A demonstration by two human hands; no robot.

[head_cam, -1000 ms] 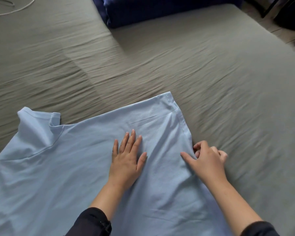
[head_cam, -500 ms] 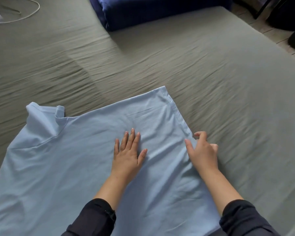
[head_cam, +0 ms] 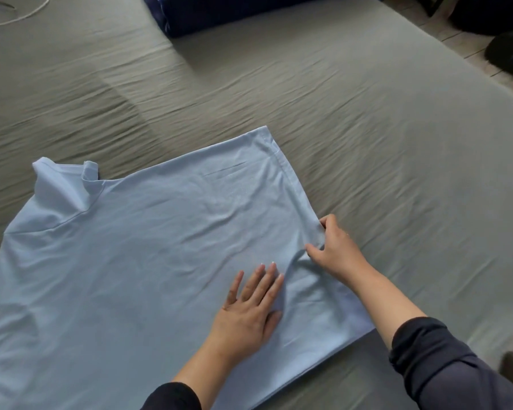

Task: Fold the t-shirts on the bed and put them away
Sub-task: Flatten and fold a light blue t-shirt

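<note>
Grey-green bed [head_cam: 353, 119] fills view. Light blue t-shirt [head_cam: 137, 261] spread flat, 7 o'clock. Left hand [head_cam: 249, 309], fingers straight, presses shirt. Right hand [head_cam: 335, 250] at 4 o'clock edge, grip pinching hem.

Two bare forearms in view. Left sleeve [head_cam: 172, 396]: dark, near black, cuff bunched well above the wrist. Right sleeve [head_cam: 444, 365]: dark navy-grey, soft fabric, pushed up the forearm, creased at the cuff. Left hand [head_cam: 249, 309] and right hand [head_cam: 335, 247] ungloved; left fingernails pale-tipped.
</note>
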